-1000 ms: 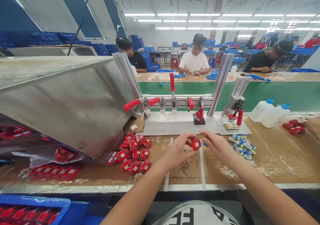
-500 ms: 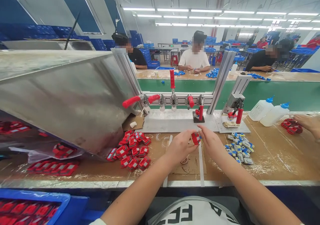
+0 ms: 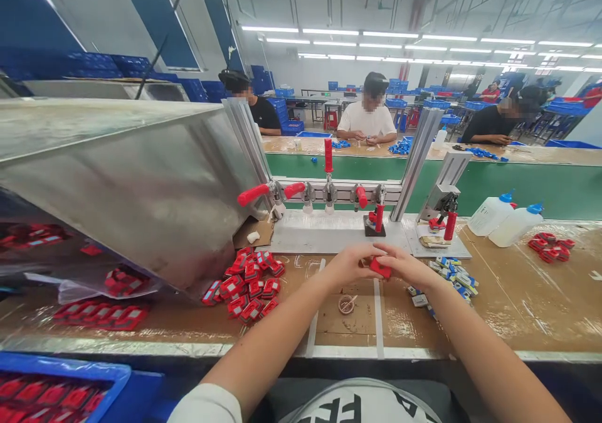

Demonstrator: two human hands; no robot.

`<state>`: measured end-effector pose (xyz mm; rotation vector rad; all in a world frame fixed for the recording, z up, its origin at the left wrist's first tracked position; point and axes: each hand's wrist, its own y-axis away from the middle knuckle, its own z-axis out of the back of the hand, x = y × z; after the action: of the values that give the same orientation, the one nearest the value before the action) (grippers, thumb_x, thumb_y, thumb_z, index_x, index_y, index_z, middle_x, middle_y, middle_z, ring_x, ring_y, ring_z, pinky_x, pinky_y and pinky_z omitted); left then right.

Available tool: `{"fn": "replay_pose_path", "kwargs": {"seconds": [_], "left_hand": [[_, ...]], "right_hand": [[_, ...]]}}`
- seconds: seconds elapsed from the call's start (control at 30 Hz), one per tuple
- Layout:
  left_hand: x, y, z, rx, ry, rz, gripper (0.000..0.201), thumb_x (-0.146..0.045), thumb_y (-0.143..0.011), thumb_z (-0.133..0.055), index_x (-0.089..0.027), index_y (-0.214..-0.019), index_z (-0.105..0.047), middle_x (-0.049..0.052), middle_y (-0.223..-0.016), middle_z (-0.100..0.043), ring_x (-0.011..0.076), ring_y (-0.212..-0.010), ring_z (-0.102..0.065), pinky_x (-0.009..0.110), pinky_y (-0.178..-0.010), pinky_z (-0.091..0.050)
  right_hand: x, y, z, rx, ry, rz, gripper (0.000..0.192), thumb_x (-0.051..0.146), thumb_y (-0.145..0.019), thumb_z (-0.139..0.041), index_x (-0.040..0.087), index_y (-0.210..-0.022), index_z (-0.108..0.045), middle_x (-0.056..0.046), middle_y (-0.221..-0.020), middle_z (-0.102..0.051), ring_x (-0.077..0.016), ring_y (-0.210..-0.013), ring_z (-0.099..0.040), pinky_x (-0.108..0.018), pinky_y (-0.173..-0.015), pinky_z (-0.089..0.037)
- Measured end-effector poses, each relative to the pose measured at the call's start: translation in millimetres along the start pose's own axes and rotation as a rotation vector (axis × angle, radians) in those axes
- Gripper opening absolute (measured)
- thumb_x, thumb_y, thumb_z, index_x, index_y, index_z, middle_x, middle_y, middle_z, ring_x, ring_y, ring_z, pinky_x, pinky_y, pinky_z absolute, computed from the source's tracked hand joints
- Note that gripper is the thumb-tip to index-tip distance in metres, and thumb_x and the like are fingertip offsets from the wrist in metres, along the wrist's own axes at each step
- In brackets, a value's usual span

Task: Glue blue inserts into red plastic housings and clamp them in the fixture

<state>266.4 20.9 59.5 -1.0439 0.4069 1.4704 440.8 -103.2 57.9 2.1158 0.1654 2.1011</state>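
Observation:
Between my two hands is a small red plastic part (image 3: pixel 380 268), held above the bench in front of the clamp fixture. My left hand (image 3: pixel 350 265) grips it from the left with closed fingers. From the right, my right hand (image 3: pixel 404 265) has its fingers closed over the same part. A pile of red plastic parts (image 3: pixel 251 282) lies left of my hands. Partly behind my right forearm is a heap of grey, blue and yellow pieces (image 3: pixel 454 275). Below my hands a small round dish (image 3: pixel 346 304) with a thin stick rests on the cardboard.
A metal frame with red-handled toggle clamps (image 3: pixel 329 191) stands ahead, and a single clamp (image 3: pixel 450 222) is to its right. Two white bottles (image 3: pixel 491 216) and several red parts (image 3: pixel 550 247) sit at right. A metal chute (image 3: pixel 155 191) and blue crate (image 3: pixel 117 379) are at left. Co-workers sit opposite.
My hands have closed further around the red part, which has turned. Another person's hand at the far right has left the view. The round dish shows more fully.

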Motion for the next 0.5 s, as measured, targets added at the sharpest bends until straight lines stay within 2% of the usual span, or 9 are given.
{"fn": "replay_pose_path", "kwargs": {"seconds": [0.07, 0.13, 0.2, 0.3, 0.33, 0.4, 0.5], "left_hand": [[8, -5, -0.8, 0.003, 0.091, 0.049, 0.038, -0.037, -0.081, -0.082, -0.020, -0.114, -0.073, 0.005, -0.105, -0.075, 0.0191, -0.090, -0.069, 0.028, -0.080, -0.053], [15, -10, -1.7, 0.002, 0.164, 0.090, 0.042, -0.036, -0.078, -0.084, -0.020, -0.116, -0.074, 0.005, -0.103, -0.076, 0.0187, -0.087, -0.069, 0.027, -0.079, -0.053], [23, -16, 0.8, -0.042, 0.171, 0.151, 0.046, -0.037, -0.076, -0.084, -0.021, -0.118, -0.074, 0.003, -0.102, -0.077, 0.0184, -0.086, -0.069, 0.027, -0.080, -0.053], [37, -29, 12.8, -0.210, 0.028, 0.324, 0.046, -0.041, -0.073, -0.085, -0.022, -0.113, -0.076, 0.002, -0.099, -0.078, 0.0192, -0.085, -0.070, 0.028, -0.080, -0.053], [42, -35, 17.8, -0.263, -0.035, 0.388, 0.045, -0.042, -0.072, -0.085, -0.022, -0.112, -0.076, 0.003, -0.098, -0.078, 0.0200, -0.085, -0.070, 0.028, -0.079, -0.053], [51, -47, 26.3, -0.329, -0.131, 0.479, 0.046, -0.044, -0.071, -0.084, -0.022, -0.111, -0.077, 0.004, -0.095, -0.078, 0.0223, -0.086, -0.070, 0.030, -0.078, -0.052], [59, -63, 30.6, -0.356, -0.170, 0.504, 0.049, -0.046, -0.069, -0.084, -0.021, -0.111, -0.078, 0.006, -0.096, -0.078, 0.0248, -0.088, -0.070, 0.032, -0.079, -0.052]], "right_hand": [[-1, -2, 5, 0.056, -0.042, -0.038, 0.067, 0.060, -0.085, -0.071, 0.026, -0.141, -0.057, -0.007, -0.103, -0.074, -0.0201, -0.078, -0.067, -0.032, -0.065, -0.052], [-2, -8, 12, 0.027, -0.004, -0.055, 0.064, 0.066, -0.086, -0.066, 0.026, -0.135, -0.059, -0.006, -0.095, -0.073, -0.0189, -0.068, -0.064, -0.031, -0.058, -0.049], [-2, -20, 24, -0.174, 0.110, -0.018, 0.058, 0.070, -0.086, -0.061, 0.025, -0.123, -0.060, -0.005, -0.094, -0.073, -0.0164, -0.060, -0.058, -0.031, -0.054, -0.045], [2, -48, 43, -0.524, 0.281, 0.141, 0.048, 0.071, -0.086, -0.057, 0.024, -0.096, -0.055, -0.003, -0.092, -0.070, -0.0131, -0.055, -0.048, -0.030, -0.054, -0.039], [5, -57, 47, -0.578, 0.311, 0.189, 0.047, 0.071, -0.085, -0.056, 0.024, -0.089, -0.053, -0.001, -0.086, -0.068, -0.0134, -0.057, -0.046, -0.030, -0.056, -0.039], [9, -72, 49, -0.597, 0.337, 0.243, 0.047, 0.071, -0.083, -0.058, 0.024, -0.081, -0.050, 0.002, -0.072, -0.060, -0.0152, -0.062, -0.046, -0.030, -0.060, -0.039], [11, -78, 45, -0.592, 0.346, 0.292, 0.048, 0.070, -0.079, -0.063, 0.024, -0.076, -0.049, 0.004, -0.064, -0.050, -0.0165, -0.064, -0.046, -0.030, -0.063, -0.039]]}}
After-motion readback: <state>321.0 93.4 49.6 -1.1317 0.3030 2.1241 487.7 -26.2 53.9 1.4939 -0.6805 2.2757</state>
